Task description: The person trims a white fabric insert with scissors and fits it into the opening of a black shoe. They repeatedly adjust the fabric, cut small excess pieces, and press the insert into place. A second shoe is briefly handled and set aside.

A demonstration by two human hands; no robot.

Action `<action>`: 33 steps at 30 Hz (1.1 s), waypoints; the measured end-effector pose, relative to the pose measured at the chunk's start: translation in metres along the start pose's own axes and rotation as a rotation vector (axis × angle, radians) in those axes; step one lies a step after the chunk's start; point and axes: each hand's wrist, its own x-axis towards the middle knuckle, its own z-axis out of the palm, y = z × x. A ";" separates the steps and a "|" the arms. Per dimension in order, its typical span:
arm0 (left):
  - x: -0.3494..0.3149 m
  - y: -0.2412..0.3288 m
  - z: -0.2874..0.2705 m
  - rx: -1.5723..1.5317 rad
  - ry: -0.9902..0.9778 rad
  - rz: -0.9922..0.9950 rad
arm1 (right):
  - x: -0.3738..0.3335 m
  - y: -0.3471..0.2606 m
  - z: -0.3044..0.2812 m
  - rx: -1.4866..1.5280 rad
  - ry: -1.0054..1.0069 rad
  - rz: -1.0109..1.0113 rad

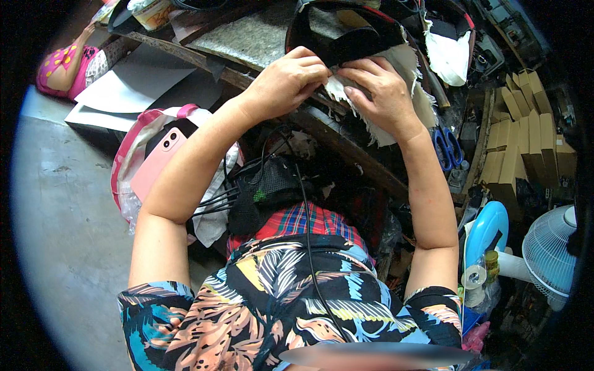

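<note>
Both hands are at the far middle, on a frayed piece of cream cloth [405,65] that joins a curved black piece with red edging [383,34]. My left hand [294,83] is closed, thumb and fingers pinching the cloth near its left edge; any small thing between them is hidden. Against the same cloth, my right hand [378,89] bends its fingers over the top, the thumb close to the pinch, gripping it. A similar black piece with white cloth [448,57] lies to the right.
A worn wooden bench edge [229,73] runs under the work. Blue-handled scissors [447,148] hang at its right. Folded cardboard pieces [526,136] and a fan [550,250] stand farther right. At left are a pink phone [159,162] on a bag, white sheets [124,86] and another person [65,71].
</note>
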 end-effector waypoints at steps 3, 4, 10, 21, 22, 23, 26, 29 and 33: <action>0.002 0.000 -0.002 0.041 -0.002 -0.014 | 0.001 -0.006 0.003 0.013 0.032 0.066; 0.003 0.000 -0.004 0.043 -0.013 -0.016 | 0.000 -0.008 0.004 -0.016 0.031 0.051; 0.018 0.004 -0.008 -0.057 0.157 -0.313 | -0.001 -0.015 0.003 -0.113 -0.009 0.011; 0.052 -0.012 -0.006 0.259 -0.245 -0.335 | -0.001 -0.016 0.002 -0.156 -0.005 0.004; 0.054 -0.014 -0.004 0.268 -0.232 -0.296 | -0.002 -0.016 0.002 -0.152 -0.026 0.012; 0.055 -0.017 -0.002 0.272 -0.233 -0.289 | -0.002 -0.016 0.001 -0.153 -0.048 0.019; 0.059 -0.026 0.004 0.310 -0.252 -0.297 | -0.003 -0.014 0.002 -0.131 -0.067 0.026; 0.055 -0.035 0.003 0.343 -0.270 -0.498 | -0.003 -0.013 0.005 -0.116 -0.018 -0.020; 0.047 -0.037 -0.003 0.044 -0.218 -0.461 | -0.003 -0.010 0.008 -0.064 -0.043 0.011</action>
